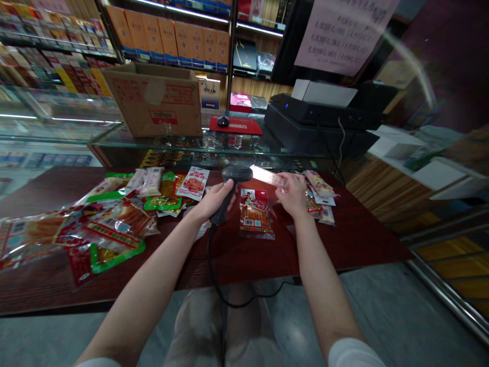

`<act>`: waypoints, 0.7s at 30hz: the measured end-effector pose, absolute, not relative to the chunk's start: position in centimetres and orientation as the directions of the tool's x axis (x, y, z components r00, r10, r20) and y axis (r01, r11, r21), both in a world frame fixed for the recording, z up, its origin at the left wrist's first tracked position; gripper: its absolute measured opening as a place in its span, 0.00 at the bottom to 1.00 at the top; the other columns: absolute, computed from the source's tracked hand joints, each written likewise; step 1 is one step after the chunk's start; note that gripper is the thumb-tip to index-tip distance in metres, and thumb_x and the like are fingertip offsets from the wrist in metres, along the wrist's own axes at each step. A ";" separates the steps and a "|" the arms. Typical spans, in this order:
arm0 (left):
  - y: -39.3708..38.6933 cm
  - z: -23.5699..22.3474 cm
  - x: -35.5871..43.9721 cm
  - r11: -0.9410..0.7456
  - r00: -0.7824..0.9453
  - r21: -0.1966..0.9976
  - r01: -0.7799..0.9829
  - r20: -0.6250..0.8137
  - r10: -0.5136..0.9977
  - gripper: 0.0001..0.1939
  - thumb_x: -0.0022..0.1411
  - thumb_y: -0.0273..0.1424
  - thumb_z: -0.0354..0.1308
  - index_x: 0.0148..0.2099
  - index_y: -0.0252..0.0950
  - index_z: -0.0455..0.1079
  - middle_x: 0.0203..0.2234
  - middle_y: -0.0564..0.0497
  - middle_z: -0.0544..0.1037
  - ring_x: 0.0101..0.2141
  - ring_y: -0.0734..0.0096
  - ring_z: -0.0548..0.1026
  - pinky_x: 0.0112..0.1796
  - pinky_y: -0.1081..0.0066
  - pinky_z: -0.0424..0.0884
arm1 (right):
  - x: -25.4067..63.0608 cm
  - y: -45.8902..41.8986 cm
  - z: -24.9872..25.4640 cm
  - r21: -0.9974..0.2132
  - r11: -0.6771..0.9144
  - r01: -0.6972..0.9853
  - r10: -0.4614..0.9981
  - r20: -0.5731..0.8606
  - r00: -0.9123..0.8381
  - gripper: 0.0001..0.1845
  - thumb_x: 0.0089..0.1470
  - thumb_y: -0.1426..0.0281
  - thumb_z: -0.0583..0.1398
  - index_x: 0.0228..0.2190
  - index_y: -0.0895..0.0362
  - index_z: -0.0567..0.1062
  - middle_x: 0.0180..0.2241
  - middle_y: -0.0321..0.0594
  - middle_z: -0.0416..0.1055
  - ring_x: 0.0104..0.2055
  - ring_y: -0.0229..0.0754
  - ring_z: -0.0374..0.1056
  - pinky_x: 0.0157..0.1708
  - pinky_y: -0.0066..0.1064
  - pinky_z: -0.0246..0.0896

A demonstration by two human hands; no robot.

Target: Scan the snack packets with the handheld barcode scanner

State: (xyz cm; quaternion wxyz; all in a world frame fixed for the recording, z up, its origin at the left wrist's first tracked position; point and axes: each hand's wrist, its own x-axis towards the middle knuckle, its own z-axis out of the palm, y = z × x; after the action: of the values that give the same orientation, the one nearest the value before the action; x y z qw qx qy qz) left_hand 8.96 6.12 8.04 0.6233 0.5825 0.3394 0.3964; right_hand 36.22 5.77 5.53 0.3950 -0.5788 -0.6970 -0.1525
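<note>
Scanner of black pistol-shaped plastic in left hand, fingers wrapped round grip; right hand pinches small pale flat packet at scanner's nose. Scanning seemingly midway: large red-and-green plastic packet heap left, smaller mixed-colour packet pile right (done side unclear).

From here, the pink sheet shows what looks like 200元; red lettering on the cardboard box and white packet is too blurred.

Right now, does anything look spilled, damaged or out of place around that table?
Nothing looks clearly spilled or torn. The scanner's black cord stands out: it droops in a loose loop past the table's front edge, where it might snag.
</note>
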 end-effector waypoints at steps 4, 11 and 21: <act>6.1 7.9 9.1 0.037 0.455 0.990 -0.134 0.028 0.890 0.33 0.53 0.62 0.57 0.36 0.34 0.65 0.19 0.55 0.68 0.16 0.79 0.66 0.17 0.77 0.60 | 36.0 5.7 5.5 -0.269 0.292 0.918 0.689 0.724 -0.007 0.21 0.48 0.77 0.57 0.46 0.56 0.74 0.44 0.45 0.75 0.49 0.52 0.61 0.53 0.44 0.58; 6.2 8.2 8.7 0.090 0.410 0.972 -0.215 0.007 0.912 0.31 0.54 0.61 0.58 0.38 0.35 0.65 0.19 0.57 0.68 0.16 0.78 0.65 0.15 0.77 0.60 | 37.3 5.4 6.1 -0.299 -0.011 0.954 0.650 0.723 0.234 0.20 0.52 0.70 0.58 0.48 0.54 0.72 0.47 0.46 0.75 0.51 0.53 0.62 0.55 0.48 0.47; 8.5 7.1 7.3 0.123 0.198 0.983 -0.140 -0.094 0.976 0.27 0.56 0.58 0.59 0.34 0.38 0.62 0.18 0.56 0.69 0.15 0.77 0.67 0.15 0.77 0.61 | 41.7 4.3 6.8 -0.481 -0.402 0.779 0.453 0.635 0.626 0.13 0.48 0.65 0.60 0.37 0.54 0.77 0.42 0.47 0.75 0.46 0.56 0.63 0.50 0.54 0.45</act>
State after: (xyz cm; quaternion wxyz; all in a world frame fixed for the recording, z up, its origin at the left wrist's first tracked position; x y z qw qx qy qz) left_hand 7.31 8.50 7.15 0.6085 0.4782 0.4372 0.4582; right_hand 41.73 4.30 6.77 0.3937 -0.8112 -0.3796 -0.2071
